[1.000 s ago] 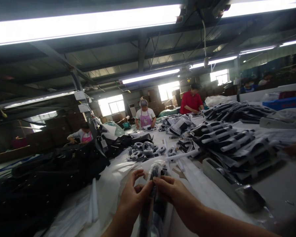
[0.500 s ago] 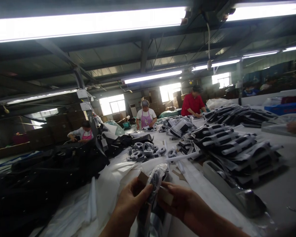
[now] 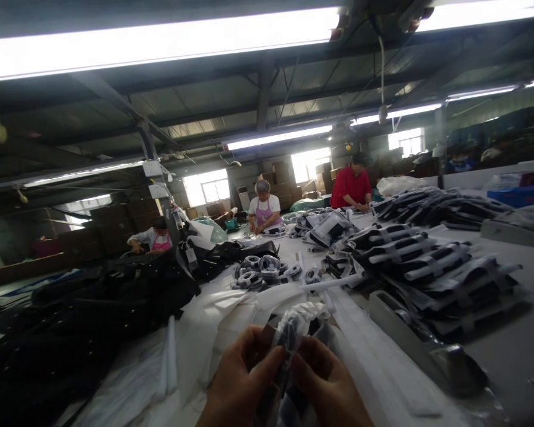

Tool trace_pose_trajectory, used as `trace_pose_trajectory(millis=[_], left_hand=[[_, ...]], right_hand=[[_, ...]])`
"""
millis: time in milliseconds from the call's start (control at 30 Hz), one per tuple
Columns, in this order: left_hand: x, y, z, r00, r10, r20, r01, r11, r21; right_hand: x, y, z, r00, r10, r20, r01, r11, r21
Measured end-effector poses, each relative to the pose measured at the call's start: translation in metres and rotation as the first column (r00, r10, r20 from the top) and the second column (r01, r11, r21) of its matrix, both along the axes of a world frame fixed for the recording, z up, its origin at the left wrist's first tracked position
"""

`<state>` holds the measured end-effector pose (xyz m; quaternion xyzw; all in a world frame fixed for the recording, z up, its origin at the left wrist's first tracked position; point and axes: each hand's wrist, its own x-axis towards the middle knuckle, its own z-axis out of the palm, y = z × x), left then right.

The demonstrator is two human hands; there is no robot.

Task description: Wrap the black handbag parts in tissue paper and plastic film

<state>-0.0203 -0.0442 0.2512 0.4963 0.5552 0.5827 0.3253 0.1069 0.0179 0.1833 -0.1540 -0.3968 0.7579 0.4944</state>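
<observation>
Close in front of me, a dark strap-like bundle (image 3: pixel 292 323) in crinkled clear wrapping stands between my two hands; its exact kind cannot be made out. My left hand (image 3: pixel 247 370) grips it from the left, thumb pressed against the wrapping. A bit of brown card (image 3: pixel 268 337) shows by the left fingers. From the other side, my right hand (image 3: pixel 327 376) pinches the bundle with thumb and bent fingers. The lower part of the bundle is dim and partly hidden behind the hands. White wrapping sheets (image 3: pixel 231 320) lie on the table beneath.
Black fabric goods (image 3: pixel 93 314) are heaped at left. Coiled wrapped straps (image 3: pixel 264 270) lie ahead, with stacked wrapped dark pieces (image 3: pixel 431 261) at right. A grey tape dispenser (image 3: pixel 422 338) stands near my right arm. Several co-workers are farther back, one in a red top (image 3: pixel 351 188).
My right hand has moved in closer to the bundle and its fingers have closed on it. The brown card piece seen in that hand earlier no longer shows. The view has shifted slightly.
</observation>
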Motion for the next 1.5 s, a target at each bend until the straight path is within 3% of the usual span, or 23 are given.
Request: trace_pose_trajectory(millis=[133, 333, 567, 800, 933, 1000, 1200, 1300, 1500], left_hand=[[0.005, -0.006, 0.002, 0.995, 0.041, -0.089, -0.042, 0.999, -0.016], [0.011, -0.010, -0.004, 0.974, 0.135, -0.179, -0.128, 0.991, 0.050], [0.012, -0.006, -0.021, 0.944, 0.202, -0.259, -0.170, 0.975, 0.141], [0.017, -0.008, -0.019, 0.928, 0.224, -0.297, -0.153, 0.958, 0.244], [0.008, -0.008, -0.019, 0.819, 0.287, -0.497, -0.091, 0.920, 0.381], [0.003, -0.008, -0.020, 0.754, 0.300, -0.585, -0.074, 0.923, 0.378], [-0.006, -0.009, -0.025, 0.720, 0.359, -0.594, -0.143, 0.914, 0.379], [-0.006, -0.012, -0.028, 0.624, 0.418, -0.660, -0.147, 0.892, 0.427], [0.002, -0.014, -0.035, 0.174, 0.633, -0.755, -0.172, 0.774, 0.609]], right_hand=[[0.001, -0.005, -0.001, 0.987, -0.108, 0.115, 0.103, 0.993, 0.049], [-0.004, -0.020, 0.006, 0.954, -0.258, 0.152, 0.246, 0.965, 0.091], [-0.006, -0.018, 0.003, 0.973, -0.205, 0.107, 0.199, 0.978, 0.060], [-0.011, -0.014, 0.002, 0.951, -0.288, 0.110, 0.277, 0.955, 0.104], [-0.013, -0.011, -0.003, 0.965, -0.247, 0.082, 0.230, 0.957, 0.176], [-0.013, -0.009, -0.005, 0.977, -0.197, 0.083, 0.179, 0.966, 0.186], [-0.012, -0.011, -0.007, 0.991, -0.113, 0.072, 0.106, 0.990, 0.092], [-0.012, -0.013, -0.006, 0.988, -0.136, 0.079, 0.132, 0.990, 0.053], [-0.013, -0.012, -0.003, 0.970, -0.193, 0.146, 0.173, 0.975, 0.143]])
